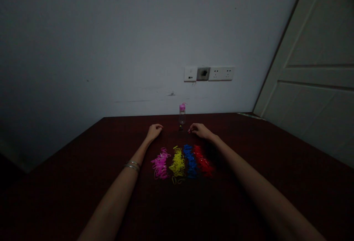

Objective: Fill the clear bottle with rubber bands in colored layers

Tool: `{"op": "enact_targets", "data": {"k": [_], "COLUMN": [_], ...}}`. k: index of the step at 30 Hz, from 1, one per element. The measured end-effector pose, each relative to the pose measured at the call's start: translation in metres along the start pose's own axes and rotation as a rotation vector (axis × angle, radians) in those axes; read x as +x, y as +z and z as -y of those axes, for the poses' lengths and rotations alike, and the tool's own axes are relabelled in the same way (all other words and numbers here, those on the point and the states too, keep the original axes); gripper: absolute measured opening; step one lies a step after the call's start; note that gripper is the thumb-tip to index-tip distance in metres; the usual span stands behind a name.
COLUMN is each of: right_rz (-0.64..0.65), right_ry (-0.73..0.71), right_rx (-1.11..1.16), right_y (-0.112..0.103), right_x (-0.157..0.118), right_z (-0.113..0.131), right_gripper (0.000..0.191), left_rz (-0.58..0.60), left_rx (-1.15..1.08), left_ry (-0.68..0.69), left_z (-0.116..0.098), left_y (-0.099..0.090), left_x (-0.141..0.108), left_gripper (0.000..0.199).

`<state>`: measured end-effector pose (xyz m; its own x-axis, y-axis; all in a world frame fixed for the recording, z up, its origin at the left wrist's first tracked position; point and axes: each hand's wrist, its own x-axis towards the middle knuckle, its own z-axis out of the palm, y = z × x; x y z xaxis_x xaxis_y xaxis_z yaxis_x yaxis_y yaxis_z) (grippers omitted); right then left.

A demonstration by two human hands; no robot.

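From the loose yellow bands [177, 163], passage lies at 6 o'clock over dark-red wooden tabletop [171, 211]. Obstructions: piled pink bands [160, 165], 9 o'clock; piled blue bands [190, 161], 3 o'clock; pink-capped transparent bottle [182, 117] (upright), 12 o'clock.

Readable text: nothing I can make out, sorry folks
Clear bottle with pink cap [182, 118], near the desk's [83, 160] far edge: way too small and dark to tell if there's any print on it
Pale strip [251, 116] by the desk's far right corner: got some marks on it, but tbh can't tell if they're letters or just a pattern
Wall plates [221, 73] above the far edge: no lettering I can read
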<state>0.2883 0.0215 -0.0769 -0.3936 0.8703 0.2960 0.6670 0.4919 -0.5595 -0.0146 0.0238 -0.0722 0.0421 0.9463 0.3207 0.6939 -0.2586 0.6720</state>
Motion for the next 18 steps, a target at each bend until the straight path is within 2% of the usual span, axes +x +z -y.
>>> {"op": "enact_targets", "data": {"k": [8,18], "right_rz": [0.029,0.017], "right_ry": [0.008,-0.063], "right_rx": [0.011,-0.049], "right_y": [0.004,0.002], "right_x": [0.008,-0.003], "right_z": [0.0,0.012], "right_gripper": [0.022,0.022], "left_rz": [-0.007,0.017], "left_rx": [-0.025,-0.043], "left_ry": [0.007,0.048], "left_z": [-0.001,0.0], "left_y": [0.0,0.001], "left_x": [-0.001,0.0], "left_gripper": [0.025,0.026]}}
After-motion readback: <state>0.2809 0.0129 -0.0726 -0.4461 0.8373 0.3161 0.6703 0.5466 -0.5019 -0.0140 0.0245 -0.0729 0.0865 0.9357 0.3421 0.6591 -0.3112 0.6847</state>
